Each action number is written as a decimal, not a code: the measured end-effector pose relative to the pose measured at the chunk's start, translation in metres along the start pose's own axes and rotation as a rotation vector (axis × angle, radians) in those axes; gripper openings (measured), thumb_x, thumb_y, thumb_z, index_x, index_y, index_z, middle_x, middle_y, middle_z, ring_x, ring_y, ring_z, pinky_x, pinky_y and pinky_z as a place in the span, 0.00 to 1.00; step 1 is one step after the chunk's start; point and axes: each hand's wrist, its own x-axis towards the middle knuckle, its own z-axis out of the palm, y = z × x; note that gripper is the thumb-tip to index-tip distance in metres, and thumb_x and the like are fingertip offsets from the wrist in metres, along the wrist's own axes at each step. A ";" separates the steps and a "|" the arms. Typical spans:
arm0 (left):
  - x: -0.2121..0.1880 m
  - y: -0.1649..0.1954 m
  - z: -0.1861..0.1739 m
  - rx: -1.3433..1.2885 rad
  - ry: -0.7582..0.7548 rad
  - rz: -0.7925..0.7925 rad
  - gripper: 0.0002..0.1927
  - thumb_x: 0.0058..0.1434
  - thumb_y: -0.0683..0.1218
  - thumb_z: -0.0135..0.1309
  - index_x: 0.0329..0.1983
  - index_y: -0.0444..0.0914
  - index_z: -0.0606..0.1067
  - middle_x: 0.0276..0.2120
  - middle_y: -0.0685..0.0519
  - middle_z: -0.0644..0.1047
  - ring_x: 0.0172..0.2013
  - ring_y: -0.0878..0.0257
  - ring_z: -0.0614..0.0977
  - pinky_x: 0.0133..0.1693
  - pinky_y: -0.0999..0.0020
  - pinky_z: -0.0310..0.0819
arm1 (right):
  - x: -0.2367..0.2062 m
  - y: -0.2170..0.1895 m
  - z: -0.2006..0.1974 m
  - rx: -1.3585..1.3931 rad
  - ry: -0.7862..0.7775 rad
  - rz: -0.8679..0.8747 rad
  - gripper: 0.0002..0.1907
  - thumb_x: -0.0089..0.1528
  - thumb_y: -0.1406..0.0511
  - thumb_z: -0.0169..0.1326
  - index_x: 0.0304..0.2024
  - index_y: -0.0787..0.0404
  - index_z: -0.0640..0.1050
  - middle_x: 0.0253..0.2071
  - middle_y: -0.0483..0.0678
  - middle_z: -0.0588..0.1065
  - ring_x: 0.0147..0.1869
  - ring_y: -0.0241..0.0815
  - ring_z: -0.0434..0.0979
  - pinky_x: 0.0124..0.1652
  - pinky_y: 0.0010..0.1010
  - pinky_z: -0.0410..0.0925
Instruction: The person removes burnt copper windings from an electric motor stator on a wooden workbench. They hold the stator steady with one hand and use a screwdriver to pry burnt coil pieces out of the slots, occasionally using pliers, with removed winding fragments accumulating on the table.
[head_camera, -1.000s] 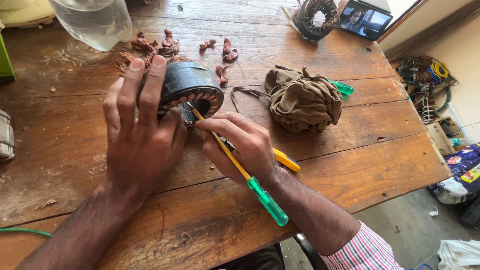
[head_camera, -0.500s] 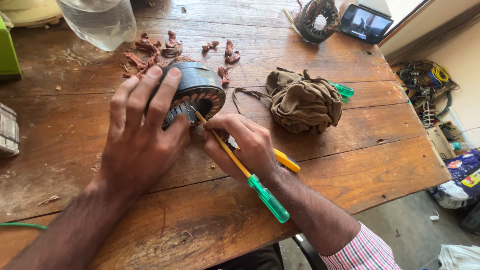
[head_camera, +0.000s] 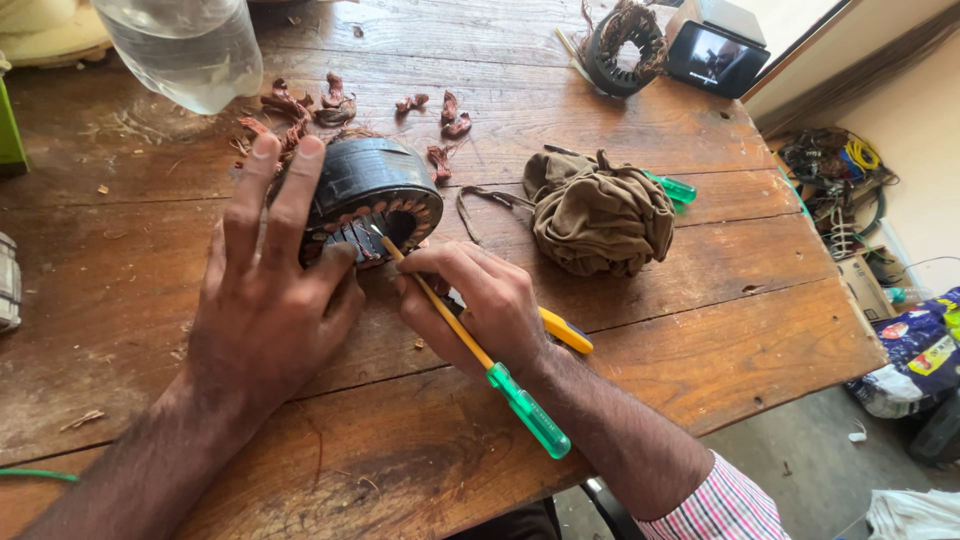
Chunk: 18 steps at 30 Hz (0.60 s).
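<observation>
A: Copper first, in the head view: coppery windings are showing inside the open face of the dark round motor stator (head_camera: 372, 196), which is lying tilted on the wooden table (head_camera: 700, 330), at about 11 o'clock from the middle of the frame.

B: Hands?

A: The left hand (head_camera: 265, 310) is lying over the stator's near-left side, fingers stretched up across its dark band, thumb pressing at the lower rim. Flat and bracing, not curled round it. The right hand (head_camera: 480, 305) is sitting just at 4 o'clock of the stator, fingers pinched closed round a thin yellow tool shaft (head_camera: 440, 310). The tip is touching the stator's inner slots; the green handle (head_camera: 528, 410) is sticking out toward 5 o'clock, past the wrist.

B: Anything else under that hand?

A: A second yellow handle (head_camera: 565, 332) is poking out at 3 o'clock of the right hand. Cannot tell whether the hand is gripping it or merely resting on it.

B: Surroundings?

A: Scraps of cut copper wire (head_camera: 320, 105) are lying at 12 o'clock of the stator, well short of a clear plastic bottle (head_camera: 185, 45) at the top edge. A crumpled brown cloth (head_camera: 600, 215) is sitting at 3 o'clock of the stator, apart from it. Another wound stator (head_camera: 625, 45) and a small screen (head_camera: 715, 55) are standing at the far edge, around 1 o'clock.
</observation>
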 end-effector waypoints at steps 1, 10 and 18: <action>0.001 -0.001 0.002 -0.018 0.008 -0.002 0.13 0.55 0.51 0.67 0.38 0.38 0.84 0.72 0.37 0.56 0.73 0.39 0.53 0.61 0.35 0.74 | 0.000 0.000 0.000 0.000 -0.002 0.002 0.11 0.62 0.73 0.62 0.46 0.63 0.77 0.41 0.50 0.80 0.41 0.39 0.85 0.43 0.29 0.78; 0.004 0.001 0.003 -0.089 0.038 -0.012 0.13 0.56 0.49 0.66 0.36 0.34 0.84 0.71 0.36 0.58 0.73 0.40 0.58 0.63 0.45 0.76 | 0.000 -0.001 0.000 -0.010 0.003 0.009 0.12 0.61 0.73 0.62 0.46 0.62 0.77 0.41 0.49 0.80 0.42 0.40 0.85 0.43 0.30 0.77; 0.005 0.003 0.002 -0.036 0.077 -0.004 0.13 0.56 0.51 0.68 0.33 0.36 0.84 0.71 0.38 0.59 0.71 0.44 0.61 0.63 0.44 0.77 | -0.001 0.000 0.000 -0.026 0.007 -0.019 0.12 0.61 0.73 0.62 0.46 0.62 0.77 0.41 0.49 0.80 0.43 0.41 0.85 0.44 0.31 0.77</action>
